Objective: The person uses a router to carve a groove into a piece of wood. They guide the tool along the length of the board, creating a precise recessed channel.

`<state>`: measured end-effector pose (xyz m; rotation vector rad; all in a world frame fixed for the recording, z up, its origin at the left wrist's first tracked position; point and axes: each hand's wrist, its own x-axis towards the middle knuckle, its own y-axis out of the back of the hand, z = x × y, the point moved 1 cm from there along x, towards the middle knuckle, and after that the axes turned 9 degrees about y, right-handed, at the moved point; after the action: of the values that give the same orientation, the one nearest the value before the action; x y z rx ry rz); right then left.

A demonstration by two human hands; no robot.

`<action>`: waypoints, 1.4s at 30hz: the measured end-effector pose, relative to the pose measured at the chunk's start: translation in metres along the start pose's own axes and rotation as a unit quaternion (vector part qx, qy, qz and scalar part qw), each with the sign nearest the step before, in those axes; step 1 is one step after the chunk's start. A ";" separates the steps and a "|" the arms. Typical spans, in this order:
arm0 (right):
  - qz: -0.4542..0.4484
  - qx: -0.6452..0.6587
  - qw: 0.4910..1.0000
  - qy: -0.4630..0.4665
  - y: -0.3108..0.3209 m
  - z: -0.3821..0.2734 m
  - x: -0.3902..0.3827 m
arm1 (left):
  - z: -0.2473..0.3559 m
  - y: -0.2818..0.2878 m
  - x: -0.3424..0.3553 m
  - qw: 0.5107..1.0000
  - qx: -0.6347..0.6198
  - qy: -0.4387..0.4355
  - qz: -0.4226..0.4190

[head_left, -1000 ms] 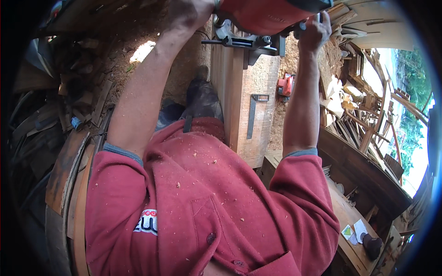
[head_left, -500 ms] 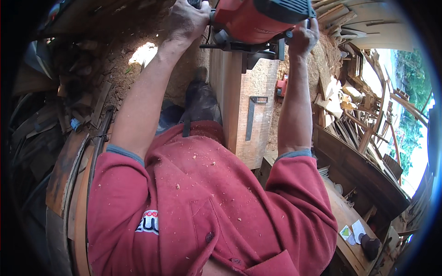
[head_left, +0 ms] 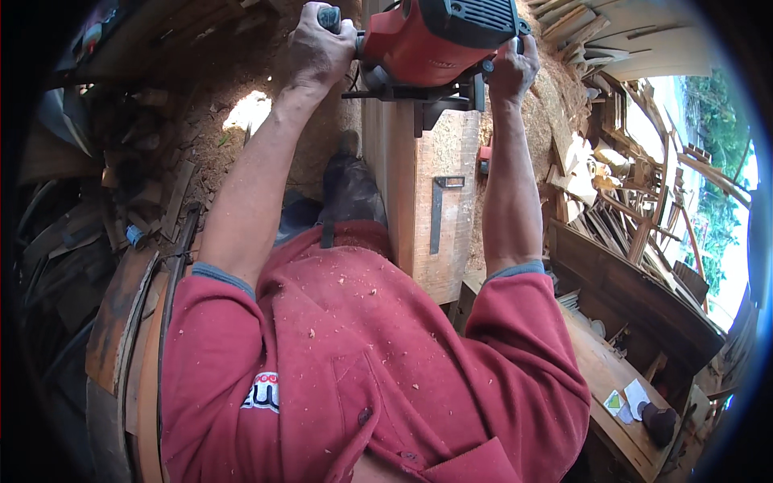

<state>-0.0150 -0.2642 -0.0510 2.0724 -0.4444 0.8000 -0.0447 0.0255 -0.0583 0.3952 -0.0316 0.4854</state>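
A red and black plunge router (head_left: 423, 50) is held at the far end of my reach, over a long wooden piece (head_left: 400, 181). My left hand (head_left: 320, 50) is wrapped round its left handle, whose dark end pokes out above the fingers. On the other side, my right hand (head_left: 514, 74) grips the right handle, partly hidden behind the fingers. The router's dark base lies across the wood, but its bit is out of sight. Nearer to me, a try square (head_left: 436, 217) rests on the pale, sawdust-covered surface (head_left: 451, 270) right of the long piece.
A small red object (head_left: 484, 159) shows beside my right forearm. Scrap wood (head_left: 636, 193) is piled at the right, near a bench (head_left: 600, 362) with papers and a dark item. Boards (head_left: 129, 322) lean at the left. Shavings (head_left: 233, 149) cover the ground.
The view has shifted slightly, so the router, both hands and the try square appear a little lower and further left. Both hands keep their grip on the router.
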 end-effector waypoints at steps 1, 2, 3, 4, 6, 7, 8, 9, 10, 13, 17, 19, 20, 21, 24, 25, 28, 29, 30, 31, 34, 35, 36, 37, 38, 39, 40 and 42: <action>-0.002 -0.023 1.000 0.013 0.005 0.002 0.002 | 0.005 0.002 0.001 1.000 0.005 0.009 -0.003; 0.017 0.095 0.991 -0.094 0.007 -0.014 0.009 | 0.013 0.009 0.007 1.000 0.007 0.009 0.006; -0.002 0.021 1.000 -0.012 0.013 -0.012 0.012 | 0.020 0.011 0.004 1.000 -0.002 0.016 -0.011; -0.024 -0.052 0.996 0.072 0.019 -0.006 0.014 | 0.025 0.012 0.003 0.999 -0.011 0.024 -0.028; 0.025 -0.036 0.992 0.116 0.015 0.007 0.017 | 0.022 0.011 0.004 1.000 -0.014 0.006 -0.026; 0.004 -0.136 0.974 0.180 0.014 0.011 0.007 | 0.009 0.005 -0.001 1.000 -0.015 0.001 -0.023; -0.012 -0.232 0.942 0.243 0.009 0.015 -0.003 | -0.003 0.000 -0.003 1.000 -0.015 -0.008 -0.018; -0.009 -0.150 0.974 0.169 -0.001 -0.004 -0.003 | -0.006 0.003 -0.002 0.999 0.003 -0.033 0.025; -0.026 0.032 0.998 -0.054 -0.006 -0.019 -0.001 | -0.009 0.007 0.008 0.998 0.003 -0.037 0.041; -0.015 -0.191 0.962 0.192 0.012 0.011 -0.004 | 0.009 0.003 -0.004 0.997 0.050 0.052 -0.022; -0.008 -0.200 0.955 0.219 0.029 0.002 0.028 | 0.049 0.017 0.004 0.999 0.017 0.045 -0.025; -0.005 -0.210 0.945 0.250 0.034 -0.005 0.039 | 0.058 0.024 0.005 0.997 0.019 0.064 -0.032; -0.005 -0.209 0.945 0.251 0.037 0.000 0.040 | 0.060 0.025 0.004 0.998 0.023 0.055 -0.024; -0.017 -0.224 0.943 0.245 0.039 0.004 0.038 | 0.062 0.026 0.003 0.998 0.023 0.055 -0.023; -0.011 0.009 1.000 0.017 0.036 -0.003 0.034 | 0.066 0.028 -0.002 0.998 0.022 0.060 -0.029; -0.011 -0.026 0.998 0.052 0.035 0.001 0.033 | 0.066 0.029 -0.001 0.996 0.027 0.073 -0.042; -0.018 -0.158 0.971 0.178 0.038 0.004 0.032 | 0.063 0.029 -0.003 0.996 0.038 0.073 -0.038; -0.024 -0.257 0.929 0.265 0.041 0.006 0.031 | 0.063 0.027 -0.005 0.997 0.042 0.060 -0.023; -0.026 -0.258 0.929 0.263 0.043 0.014 0.031 | 0.062 0.026 -0.005 0.997 0.042 0.060 -0.026; -0.021 -0.264 0.923 0.280 0.043 0.021 0.031 | 0.062 0.025 -0.005 0.998 0.032 0.055 -0.031; -0.018 -0.253 0.932 0.260 0.038 0.014 0.035 | 0.059 0.025 0.001 0.999 0.022 0.040 -0.022; -0.029 -0.241 0.944 0.225 0.039 0.011 0.035 | 0.059 0.024 0.001 0.999 0.016 0.037 -0.015; -0.029 -0.242 0.943 0.225 0.038 0.007 0.036 | 0.058 0.023 0.002 0.999 0.015 0.037 -0.016; -0.025 -0.250 0.935 0.252 0.037 0.002 0.036 | 0.057 0.024 0.003 0.998 0.023 0.049 -0.019; -0.020 -0.258 0.925 0.277 0.037 0.001 0.035 | 0.057 0.025 0.004 0.997 0.033 0.060 -0.022; -0.001 -0.264 0.922 0.284 0.036 0.006 0.037 | 0.057 0.024 0.002 0.997 0.033 0.059 -0.024; 0.000 -0.265 0.922 0.283 0.039 0.009 0.036 | 0.056 0.023 -0.001 0.998 0.037 0.047 -0.027; -0.028 -0.173 0.962 0.208 0.039 0.007 0.035 | 0.054 0.023 0.000 0.998 0.040 0.037 -0.027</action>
<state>-0.0089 -0.2933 -0.0074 1.5366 -0.2673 1.0146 -0.0517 0.0237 0.0003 0.4553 0.0705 0.4482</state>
